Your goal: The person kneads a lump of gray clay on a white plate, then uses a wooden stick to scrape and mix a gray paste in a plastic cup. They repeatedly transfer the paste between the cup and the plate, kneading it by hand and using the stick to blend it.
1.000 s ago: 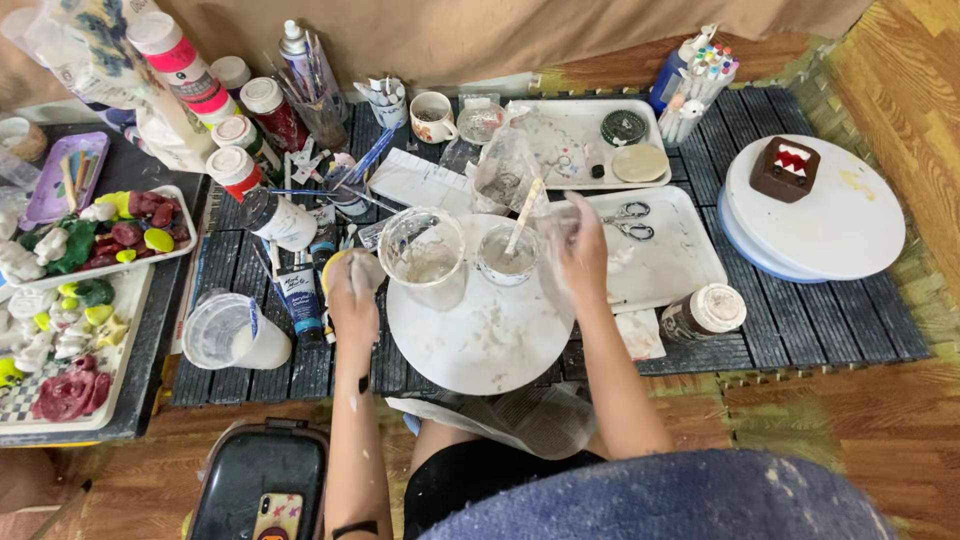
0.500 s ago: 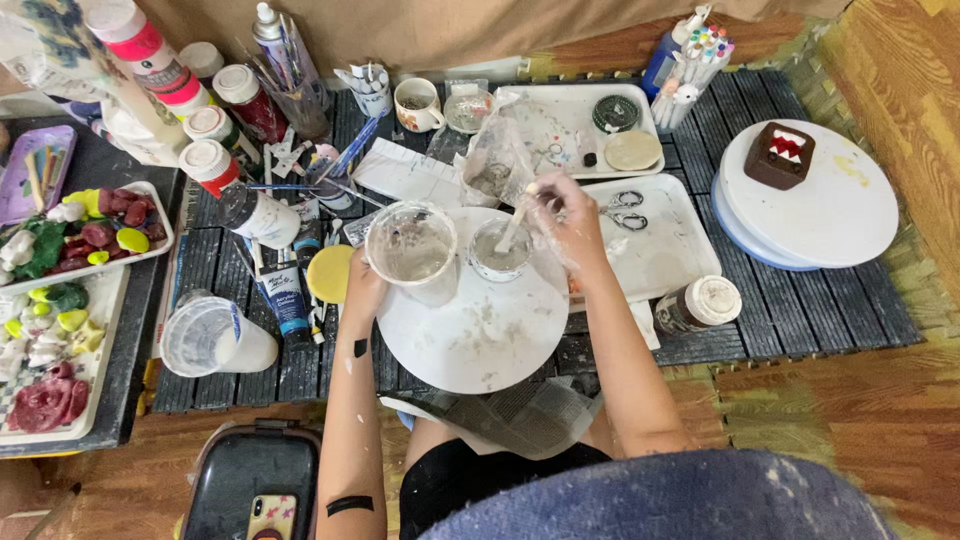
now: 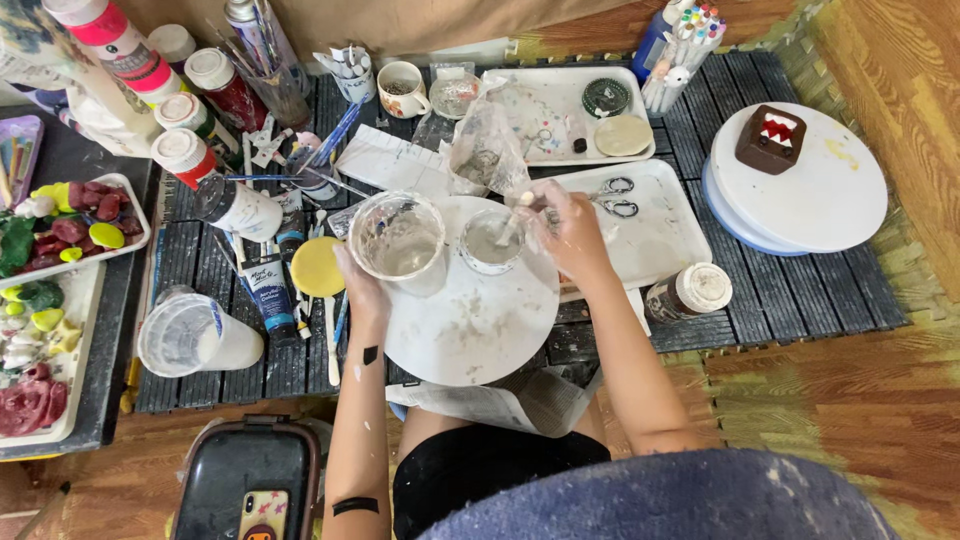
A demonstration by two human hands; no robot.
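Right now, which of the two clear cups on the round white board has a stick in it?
The smaller cup, under the right hand, has the stick in it. The larger cup, beside the left hand, has none.

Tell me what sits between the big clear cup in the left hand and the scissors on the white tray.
In the head view, a small cup with a stir stick, and the right hand holding that stick, lie between the big clear cup and scissors.

Bare arms, no sleeves, black shorts, blue-grey top w/ pale flecks, small black mark + white paint specks on left forearm, black band mark nr elbow
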